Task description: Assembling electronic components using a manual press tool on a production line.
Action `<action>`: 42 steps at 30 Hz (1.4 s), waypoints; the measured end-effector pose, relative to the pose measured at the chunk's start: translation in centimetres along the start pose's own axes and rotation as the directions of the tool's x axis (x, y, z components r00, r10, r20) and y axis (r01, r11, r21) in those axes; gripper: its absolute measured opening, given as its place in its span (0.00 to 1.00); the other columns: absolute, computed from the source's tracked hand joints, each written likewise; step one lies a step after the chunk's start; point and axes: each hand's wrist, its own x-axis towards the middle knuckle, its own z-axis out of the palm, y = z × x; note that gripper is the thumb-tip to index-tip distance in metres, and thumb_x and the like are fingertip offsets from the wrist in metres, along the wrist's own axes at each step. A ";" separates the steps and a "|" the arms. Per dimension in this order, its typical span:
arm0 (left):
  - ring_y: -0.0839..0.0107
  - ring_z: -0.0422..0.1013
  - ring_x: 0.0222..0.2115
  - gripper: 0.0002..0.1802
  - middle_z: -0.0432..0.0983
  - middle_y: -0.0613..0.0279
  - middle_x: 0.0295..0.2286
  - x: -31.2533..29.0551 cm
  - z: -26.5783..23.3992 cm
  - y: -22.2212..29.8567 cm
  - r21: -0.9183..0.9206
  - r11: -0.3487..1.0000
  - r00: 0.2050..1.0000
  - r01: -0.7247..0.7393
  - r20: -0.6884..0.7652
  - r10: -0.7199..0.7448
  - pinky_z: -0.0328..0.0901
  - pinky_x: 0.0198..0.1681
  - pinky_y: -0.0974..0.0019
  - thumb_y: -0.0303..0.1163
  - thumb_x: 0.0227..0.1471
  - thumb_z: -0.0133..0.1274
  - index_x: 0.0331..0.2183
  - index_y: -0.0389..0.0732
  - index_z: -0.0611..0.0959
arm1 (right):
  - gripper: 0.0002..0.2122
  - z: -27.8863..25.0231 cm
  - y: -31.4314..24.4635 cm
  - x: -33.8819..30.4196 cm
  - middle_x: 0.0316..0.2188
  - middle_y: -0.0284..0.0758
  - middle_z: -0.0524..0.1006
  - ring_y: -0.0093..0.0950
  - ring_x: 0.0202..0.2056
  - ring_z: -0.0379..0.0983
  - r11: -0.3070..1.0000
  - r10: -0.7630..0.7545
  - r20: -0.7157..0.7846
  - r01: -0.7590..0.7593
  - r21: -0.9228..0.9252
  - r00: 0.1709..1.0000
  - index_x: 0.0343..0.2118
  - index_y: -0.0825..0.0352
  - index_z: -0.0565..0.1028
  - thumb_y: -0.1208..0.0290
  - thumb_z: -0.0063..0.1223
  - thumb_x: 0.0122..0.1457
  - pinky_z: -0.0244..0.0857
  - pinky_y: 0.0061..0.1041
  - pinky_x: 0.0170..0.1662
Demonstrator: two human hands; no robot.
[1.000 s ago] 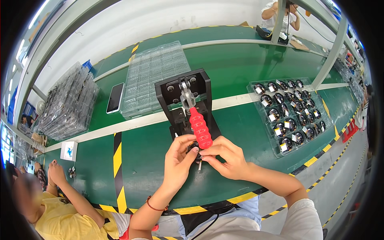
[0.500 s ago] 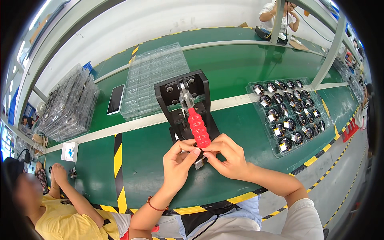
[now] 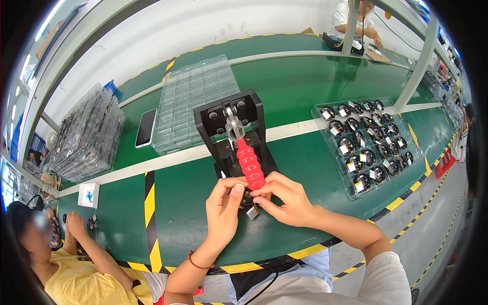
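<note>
A black clamp fixture (image 3: 234, 122) with a long red ribbed handle (image 3: 249, 165) stands on the green bench in front of me. Just under the handle's near end is a small black part (image 3: 247, 198), with a silver square piece (image 3: 252, 212) hanging from its near side. My left hand (image 3: 223, 211) pinches the part from the left, thumb and forefinger bent. From the right, my right hand (image 3: 285, 201) grips it with curled fingers close to the handle tip. My fingers and the handle hide most of the part.
A clear tray (image 3: 345, 175) of black round parts with white labels lies right. Empty clear trays (image 3: 195, 96), a phone (image 3: 146, 128) and stacked trays (image 3: 89, 134) are left. A small white box (image 3: 88, 195) sits near a co-worker in yellow (image 3: 86, 277). Another person (image 3: 351, 23) sits far right.
The fixture's handle and my hands have shifted slightly left. My left thumb has drawn back from the right fingers, and more of the silver piece shows. The far person's hands have come down.
</note>
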 end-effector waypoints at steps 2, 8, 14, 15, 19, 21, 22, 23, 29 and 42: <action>0.78 0.73 0.35 0.09 0.76 0.60 0.38 0.1 -0.3 0.2 -0.131 0.973 0.980 0.189 -0.036 -0.195 0.68 0.37 0.74 0.31 0.60 0.47 0.38 0.36 0.75 | 0.08 0.1 -0.1 -0.1 0.29 0.35 0.71 0.21 0.22 0.71 1.000 -0.023 -0.029 0.023 0.011 0.999 0.35 0.70 0.75 0.83 0.58 0.50 0.66 0.19 0.25; 0.79 0.73 0.35 0.11 0.77 0.62 0.35 0.2 -0.4 0.2 -0.283 0.908 0.949 0.309 0.023 -0.315 0.68 0.38 0.74 0.30 0.59 0.48 0.41 0.35 0.76 | 0.08 0.4 0.0 -0.4 0.29 0.35 0.71 0.20 0.22 0.72 1.000 0.011 -0.145 -0.009 0.015 0.989 0.35 0.70 0.76 0.84 0.58 0.50 0.66 0.18 0.24; 0.78 0.73 0.36 0.12 0.78 0.59 0.36 -0.1 -0.1 -0.1 -0.090 0.987 0.990 0.136 -0.026 -0.138 0.68 0.40 0.74 0.20 0.54 0.51 0.42 0.31 0.76 | 0.08 0.4 -0.1 -0.2 0.29 0.35 0.71 0.19 0.22 0.72 1.000 0.019 -0.138 -0.018 0.005 0.990 0.34 0.70 0.76 0.84 0.57 0.50 0.67 0.18 0.24; 0.78 0.73 0.36 0.12 0.78 0.58 0.36 -0.1 -0.1 -0.1 -0.107 0.984 0.989 0.142 -0.022 -0.145 0.68 0.41 0.74 0.18 0.53 0.52 0.42 0.31 0.76 | 0.08 0.4 -0.1 -0.2 0.29 0.35 0.71 0.19 0.22 0.72 1.000 0.028 -0.135 -0.026 0.016 0.990 0.34 0.70 0.77 0.84 0.57 0.50 0.67 0.17 0.24; 0.78 0.73 0.36 0.12 0.78 0.59 0.36 -0.2 0.0 -0.1 -0.068 0.987 0.989 0.146 -0.017 -0.147 0.68 0.41 0.74 0.19 0.53 0.52 0.42 0.31 0.77 | 0.09 0.2 -0.1 -0.3 0.28 0.34 0.72 0.18 0.22 0.71 1.000 0.030 -0.092 -0.030 -0.002 0.995 0.35 0.68 0.77 0.83 0.57 0.50 0.66 0.17 0.24; 0.77 0.73 0.36 0.13 0.78 0.59 0.36 -0.2 -0.1 -0.1 -0.020 0.991 0.991 0.134 -0.008 -0.134 0.68 0.41 0.74 0.19 0.52 0.52 0.42 0.31 0.77 | 0.09 0.3 -0.1 -0.2 0.28 0.34 0.71 0.18 0.21 0.70 1.000 0.026 -0.093 -0.026 -0.005 0.995 0.35 0.68 0.78 0.83 0.58 0.50 0.66 0.17 0.23; 0.77 0.73 0.36 0.13 0.78 0.59 0.36 -0.3 -0.2 0.0 -0.019 0.991 0.991 0.134 -0.009 -0.135 0.68 0.41 0.74 0.19 0.52 0.52 0.42 0.31 0.77 | 0.09 0.3 -0.1 -0.2 0.28 0.34 0.71 0.18 0.21 0.70 1.000 0.021 -0.096 -0.022 -0.010 0.995 0.35 0.68 0.78 0.83 0.58 0.50 0.65 0.18 0.23; 0.77 0.73 0.36 0.13 0.78 0.59 0.35 -0.3 -0.1 0.0 -0.006 0.994 0.994 0.109 -0.008 -0.109 0.68 0.41 0.74 0.19 0.52 0.52 0.42 0.31 0.78 | 0.09 0.3 -0.1 -0.2 0.28 0.34 0.71 0.18 0.21 0.70 1.000 0.021 -0.096 -0.022 -0.011 0.995 0.35 0.68 0.78 0.83 0.58 0.50 0.65 0.18 0.23; 0.77 0.74 0.35 0.13 0.78 0.60 0.34 -0.4 -0.2 0.1 0.013 0.997 0.997 0.081 -0.006 -0.081 0.68 0.41 0.73 0.18 0.51 0.53 0.41 0.31 0.79 | 0.10 0.1 -0.2 -0.3 0.29 0.34 0.72 0.19 0.22 0.72 0.996 -0.033 -0.066 0.027 -0.080 0.997 0.35 0.69 0.78 0.84 0.59 0.49 0.66 0.17 0.24; 0.78 0.73 0.34 0.10 0.78 0.59 0.33 -0.7 0.3 -0.3 -0.084 0.996 0.998 0.036 -0.039 -0.039 0.67 0.40 0.75 0.16 0.51 0.49 0.38 0.30 0.78 | 0.12 0.4 -0.2 -0.5 0.27 0.33 0.72 0.19 0.20 0.70 0.981 -0.111 -0.028 0.105 -0.166 0.993 0.35 0.67 0.78 0.83 0.61 0.46 0.65 0.18 0.21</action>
